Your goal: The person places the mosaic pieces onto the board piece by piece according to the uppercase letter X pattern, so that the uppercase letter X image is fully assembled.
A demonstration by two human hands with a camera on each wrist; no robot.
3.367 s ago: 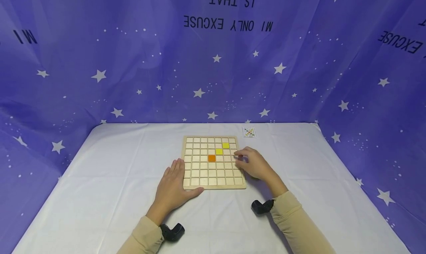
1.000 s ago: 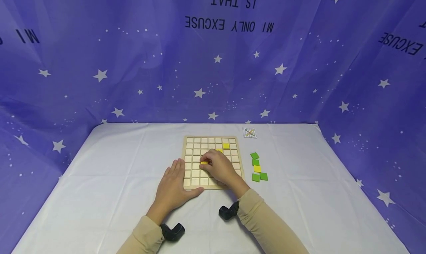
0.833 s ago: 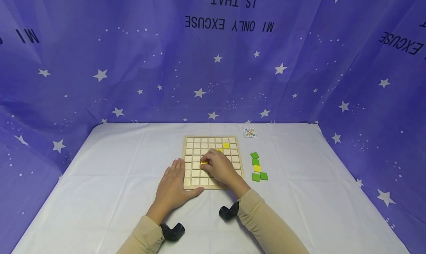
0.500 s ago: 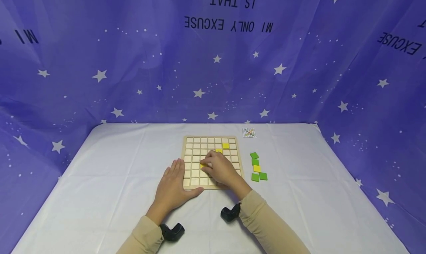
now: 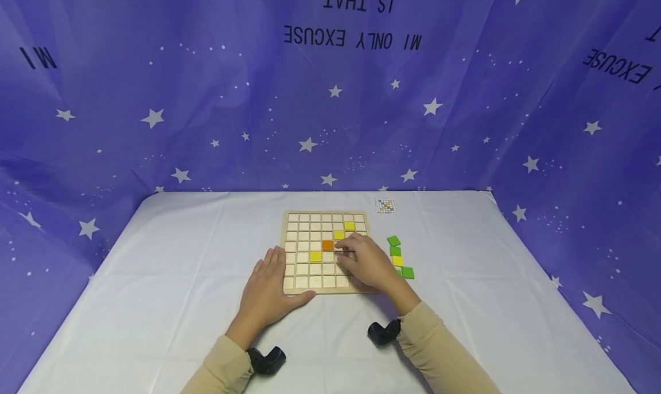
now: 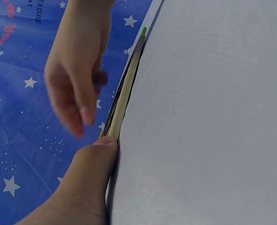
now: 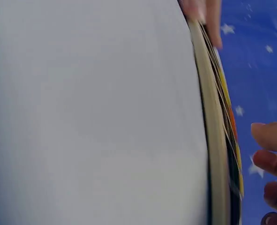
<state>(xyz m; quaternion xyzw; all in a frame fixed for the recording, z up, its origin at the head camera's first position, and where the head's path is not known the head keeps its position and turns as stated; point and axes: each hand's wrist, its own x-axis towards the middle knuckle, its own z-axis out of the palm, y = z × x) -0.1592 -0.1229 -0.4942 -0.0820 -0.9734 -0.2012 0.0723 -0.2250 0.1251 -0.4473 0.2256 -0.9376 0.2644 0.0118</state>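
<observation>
A wooden grid board [image 5: 330, 291] lies on the table. In its cells three yellow tiles and one orange tile [image 5: 327, 245] form a diagonal; the nearest yellow tile [image 5: 315, 257] sits lowest on the left. My left hand [image 5: 265, 288] rests against the board's left side with fingers straight and thumb spread along the front edge; the left wrist view shows the thumb [image 6: 101, 150] at that edge. My right hand [image 5: 366, 260] hovers over the right part of the board, fingers loosely bent and apart, holding nothing. In the right wrist view its fingers [image 7: 272, 136] are parted beside the board.
Right of the board lie several loose green tiles [image 5: 394, 241] and a yellow tile [image 5: 397, 261], with one green tile partly hidden by the right hand. A small printed pattern card [image 5: 385, 205] lies behind them. A purple starry cloth [image 5: 330, 119] hangs behind the white-covered table [image 5: 170, 256].
The right hand, earlier beside the board over the loose tiles, brought a yellow tile to a lower-left cell, let go of it and drew back to the right. The left hand stays put.
</observation>
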